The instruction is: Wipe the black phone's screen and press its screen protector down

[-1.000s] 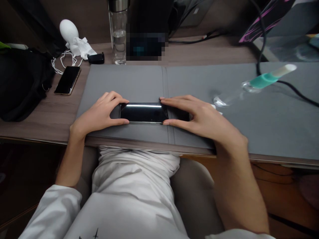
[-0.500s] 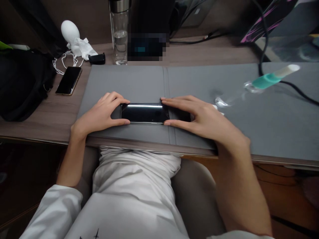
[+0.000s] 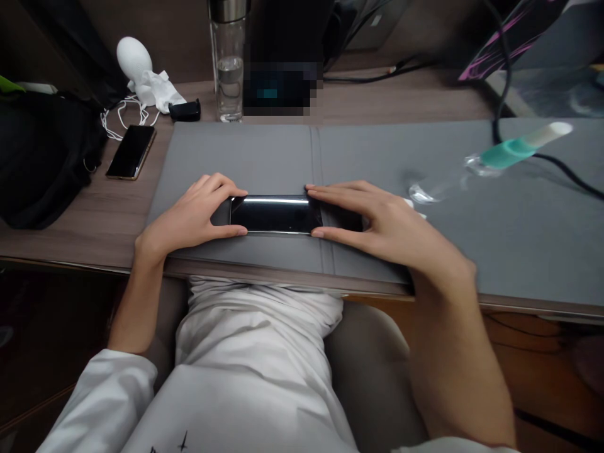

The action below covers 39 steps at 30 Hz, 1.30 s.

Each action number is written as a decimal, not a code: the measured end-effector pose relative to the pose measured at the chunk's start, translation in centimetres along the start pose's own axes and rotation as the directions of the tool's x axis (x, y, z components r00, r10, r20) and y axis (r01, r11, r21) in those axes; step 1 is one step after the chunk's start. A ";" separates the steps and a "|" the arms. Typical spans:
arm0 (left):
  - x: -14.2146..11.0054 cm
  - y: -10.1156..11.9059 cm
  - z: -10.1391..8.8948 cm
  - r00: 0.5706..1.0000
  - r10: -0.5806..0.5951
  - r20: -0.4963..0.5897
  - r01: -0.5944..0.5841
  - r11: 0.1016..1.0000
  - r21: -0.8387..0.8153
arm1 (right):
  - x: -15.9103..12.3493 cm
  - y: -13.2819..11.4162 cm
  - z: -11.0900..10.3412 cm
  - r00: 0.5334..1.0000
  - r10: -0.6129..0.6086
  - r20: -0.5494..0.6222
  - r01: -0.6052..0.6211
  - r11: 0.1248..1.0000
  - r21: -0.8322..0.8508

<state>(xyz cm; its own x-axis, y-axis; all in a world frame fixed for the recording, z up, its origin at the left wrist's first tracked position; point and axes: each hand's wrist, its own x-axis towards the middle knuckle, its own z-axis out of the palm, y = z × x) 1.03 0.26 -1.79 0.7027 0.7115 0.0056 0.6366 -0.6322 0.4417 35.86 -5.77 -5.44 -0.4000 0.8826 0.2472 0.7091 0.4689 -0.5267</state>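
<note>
We have the black smartphone lying flat near the front edge of the grey desk mat, our left hand and right hand clamped on its long edges at either end; light, stiff, slippery and fragile, it is best held by those edges

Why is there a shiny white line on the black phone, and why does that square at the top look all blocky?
In the head view, the white line looks like light glare reflected on the screen of the smartphone; also in the head view, the blocky patch is pixelated, so what lies beneath cannot be seen.
</note>
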 end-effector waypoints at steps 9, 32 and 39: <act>-0.1 0.0 0.3 1.000 -0.006 -0.024 0.005 1.000 -0.017 | 0.0 0.6 -0.1 0.999 0.013 0.035 -0.014 1.000 0.024; -0.1 -0.7 1.2 0.999 0.029 -0.046 -0.030 0.999 -0.021 | 5.6 -6.9 4.7 0.939 -0.321 0.123 0.337 0.932 -0.136; -0.2 -0.9 1.2 0.998 0.039 -0.039 -0.039 0.999 -0.016 | 5.4 -6.3 4.7 0.948 -0.294 0.120 0.306 0.947 -0.097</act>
<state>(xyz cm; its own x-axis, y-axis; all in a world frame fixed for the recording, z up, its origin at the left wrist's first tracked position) 0.72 0.37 -3.22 0.7137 0.6981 0.0580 0.6033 -0.6546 0.4554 26.51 -4.13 -4.67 -0.6574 0.6948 0.2918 0.6057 0.7175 -0.3440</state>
